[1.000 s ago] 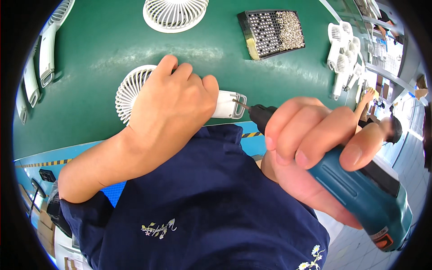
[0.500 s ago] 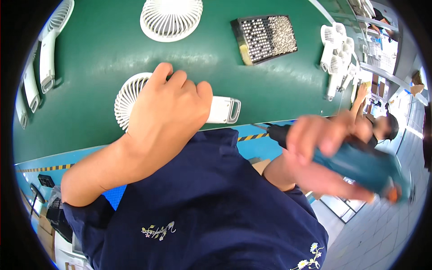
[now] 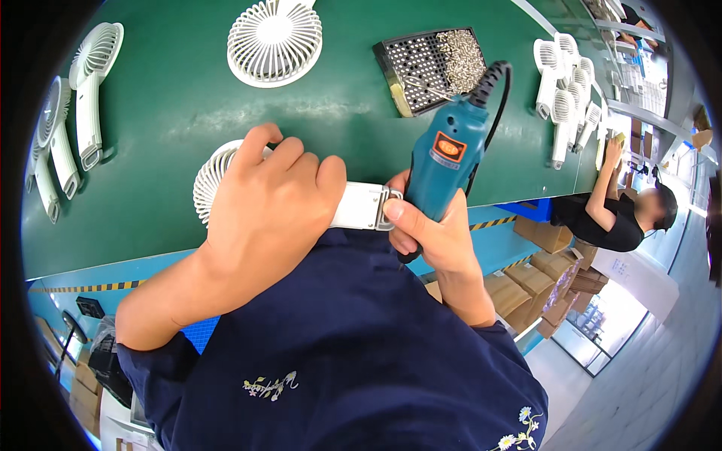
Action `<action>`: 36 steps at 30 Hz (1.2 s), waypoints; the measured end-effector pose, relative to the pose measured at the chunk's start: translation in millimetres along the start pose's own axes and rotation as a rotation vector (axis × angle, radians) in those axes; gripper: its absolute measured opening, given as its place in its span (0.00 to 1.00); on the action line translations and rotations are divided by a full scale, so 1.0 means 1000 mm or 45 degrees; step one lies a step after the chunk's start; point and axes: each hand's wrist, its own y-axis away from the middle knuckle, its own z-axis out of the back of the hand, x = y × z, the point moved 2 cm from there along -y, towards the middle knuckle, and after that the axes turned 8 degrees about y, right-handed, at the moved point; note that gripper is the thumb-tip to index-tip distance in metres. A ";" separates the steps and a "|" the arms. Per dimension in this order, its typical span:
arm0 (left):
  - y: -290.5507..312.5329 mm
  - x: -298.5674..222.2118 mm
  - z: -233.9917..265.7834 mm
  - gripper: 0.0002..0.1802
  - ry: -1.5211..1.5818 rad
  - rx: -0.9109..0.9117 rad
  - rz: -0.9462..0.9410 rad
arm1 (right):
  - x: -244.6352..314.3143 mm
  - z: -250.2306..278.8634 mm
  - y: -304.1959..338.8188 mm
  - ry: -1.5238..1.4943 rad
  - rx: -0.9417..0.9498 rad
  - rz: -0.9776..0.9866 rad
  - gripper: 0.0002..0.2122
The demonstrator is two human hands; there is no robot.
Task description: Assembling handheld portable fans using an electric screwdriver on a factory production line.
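Note:
My left hand (image 3: 274, 184) lies over a white handheld fan (image 3: 358, 205) near the table's front edge, its fingers curled around the body. Part of the round grille shows to the left of the hand, and the handle sticks out to the right. In my right hand (image 3: 444, 239) is a teal corded electric screwdriver (image 3: 442, 169), tilted with its cord end up and its black nose down. The thumb and fingers of that same hand also touch the metal loop at the handle's end. The screwdriver's bit is not visible.
A black perforated screw tray (image 3: 385, 69) full of small screws sits beyond the screwdriver. Another white fan (image 3: 274, 45) lies at the far middle, several more (image 3: 89, 113) at left, and a cluster (image 3: 560, 109) at right. A co-worker (image 3: 620, 218) is at the table's right.
My right hand has swung in from the right with the electric screwdriver, which has turned from sideways to cord-up. It now meets the fan's handle end. The left hand stays on the fan.

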 end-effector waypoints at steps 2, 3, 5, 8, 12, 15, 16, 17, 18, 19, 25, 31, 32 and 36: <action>0.001 0.000 0.000 0.16 -0.011 0.003 -0.018 | 0.004 -0.002 0.005 -0.030 -0.002 -0.003 0.10; 0.001 0.000 0.002 0.11 -0.020 -0.042 -0.043 | 0.005 -0.004 0.008 -0.054 -0.001 -0.005 0.10; -0.001 0.001 0.005 0.08 -0.036 -0.091 -0.073 | 0.005 -0.004 0.010 -0.050 0.004 0.011 0.10; 0.004 0.003 0.009 0.07 -0.016 -0.080 -0.020 | 0.007 -0.003 0.019 -0.045 -0.062 0.022 0.09; 0.005 0.005 0.009 0.07 -0.039 -0.077 -0.070 | 0.007 0.000 0.017 0.097 -0.054 0.055 0.09; 0.004 0.001 0.006 0.08 -0.022 -0.050 -0.068 | 0.010 0.000 0.011 0.269 -0.044 0.023 0.09; 0.004 -0.003 0.006 0.11 0.022 -0.026 -0.061 | 0.010 -0.003 0.013 0.354 -0.017 0.005 0.08; 0.003 -0.005 0.006 0.08 -0.013 -0.025 -0.082 | 0.007 -0.012 0.013 0.271 0.058 0.045 0.08; 0.003 -0.007 0.005 0.07 -0.048 -0.025 -0.104 | 0.010 -0.010 0.011 0.269 0.082 0.021 0.07; 0.000 -0.006 0.004 0.07 -0.062 -0.061 -0.104 | 0.008 -0.011 0.011 0.224 0.036 0.047 0.08; 0.001 -0.007 0.007 0.06 0.063 -0.042 -0.169 | 0.004 0.000 0.026 0.164 0.007 0.114 0.06; -0.002 -0.007 0.013 0.09 0.093 0.000 -0.112 | 0.008 0.002 0.029 0.138 0.043 0.007 0.08; -0.003 -0.008 0.011 0.09 0.090 -0.008 -0.144 | 0.005 0.002 0.025 0.120 0.065 0.003 0.08; -0.007 -0.014 0.013 0.09 0.083 -0.019 -0.146 | 0.013 0.002 0.029 0.130 0.022 0.032 0.08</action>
